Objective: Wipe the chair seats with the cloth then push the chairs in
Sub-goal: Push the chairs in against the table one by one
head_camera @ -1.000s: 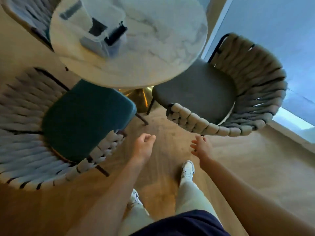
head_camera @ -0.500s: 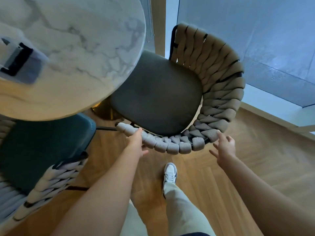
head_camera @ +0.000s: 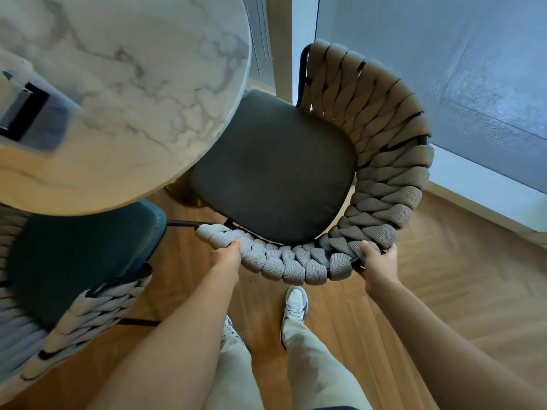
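Note:
A chair with a dark grey seat (head_camera: 275,170) and a woven beige backrest (head_camera: 381,161) stands in front of me, its seat partly under the round marble table (head_camera: 124,93). My left hand (head_camera: 226,257) grips the near left end of the woven backrest. My right hand (head_camera: 377,263) grips the same backrest further right, thumb on top. A second chair with a teal seat (head_camera: 77,258) and pale woven back (head_camera: 88,315) stands at the lower left, also partly under the table. No cloth is in view.
A blurred grey and black object (head_camera: 26,113) lies on the table at the left edge. A glass wall (head_camera: 444,69) runs close behind the grey chair. My feet in white shoes (head_camera: 294,303) stand on the wooden floor (head_camera: 444,291).
I stepped toward the grey chair. My left hand reached its backrest first, then my right hand, which was open in the air, closed on the backrest.

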Demonstrator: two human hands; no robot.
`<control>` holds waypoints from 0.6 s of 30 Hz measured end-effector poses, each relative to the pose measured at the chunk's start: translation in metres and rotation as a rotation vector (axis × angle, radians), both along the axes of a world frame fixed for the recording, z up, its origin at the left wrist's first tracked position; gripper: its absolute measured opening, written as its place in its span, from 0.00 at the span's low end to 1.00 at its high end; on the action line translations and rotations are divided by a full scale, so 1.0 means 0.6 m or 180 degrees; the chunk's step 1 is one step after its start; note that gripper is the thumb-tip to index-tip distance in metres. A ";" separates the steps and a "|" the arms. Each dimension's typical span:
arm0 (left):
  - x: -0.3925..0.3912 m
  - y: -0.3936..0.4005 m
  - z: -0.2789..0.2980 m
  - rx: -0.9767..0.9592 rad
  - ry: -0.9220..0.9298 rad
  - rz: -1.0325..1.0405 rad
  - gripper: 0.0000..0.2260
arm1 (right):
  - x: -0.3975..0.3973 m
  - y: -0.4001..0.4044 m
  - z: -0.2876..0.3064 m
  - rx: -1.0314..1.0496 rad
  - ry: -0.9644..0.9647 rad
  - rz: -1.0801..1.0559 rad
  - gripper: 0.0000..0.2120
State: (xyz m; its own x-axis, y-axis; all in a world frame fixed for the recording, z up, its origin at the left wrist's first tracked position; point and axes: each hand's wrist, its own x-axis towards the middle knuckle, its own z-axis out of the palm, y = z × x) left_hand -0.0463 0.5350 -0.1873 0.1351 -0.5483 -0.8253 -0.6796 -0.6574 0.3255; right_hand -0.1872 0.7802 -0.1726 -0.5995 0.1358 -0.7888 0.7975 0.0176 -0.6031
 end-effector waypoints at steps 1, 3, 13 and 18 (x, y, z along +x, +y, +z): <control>0.002 0.006 0.001 0.0026 -0.0004 -0.0007 0.31 | -0.002 0.004 0.000 0.0014 -0.0002 0.0029 0.22; 0.008 0.018 0.002 0.0041 0.0040 -0.0005 0.31 | -0.004 0.014 -0.001 0.0022 -0.0003 0.0065 0.23; 0.030 0.025 0.023 0.0132 0.0216 -0.0236 0.32 | 0.010 0.032 0.014 0.0141 0.0007 0.0363 0.30; 0.079 0.032 0.067 0.0161 0.0361 -0.0679 0.28 | 0.101 0.027 0.023 0.0244 -0.0174 0.0700 0.36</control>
State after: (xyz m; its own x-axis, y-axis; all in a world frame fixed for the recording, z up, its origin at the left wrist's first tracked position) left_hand 0.0010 0.5542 -0.1468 -0.0743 -0.5120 -0.8557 -0.7658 -0.5204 0.3779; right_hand -0.1267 0.7963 -0.1589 -0.5778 0.0673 -0.8134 0.8009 0.2386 -0.5492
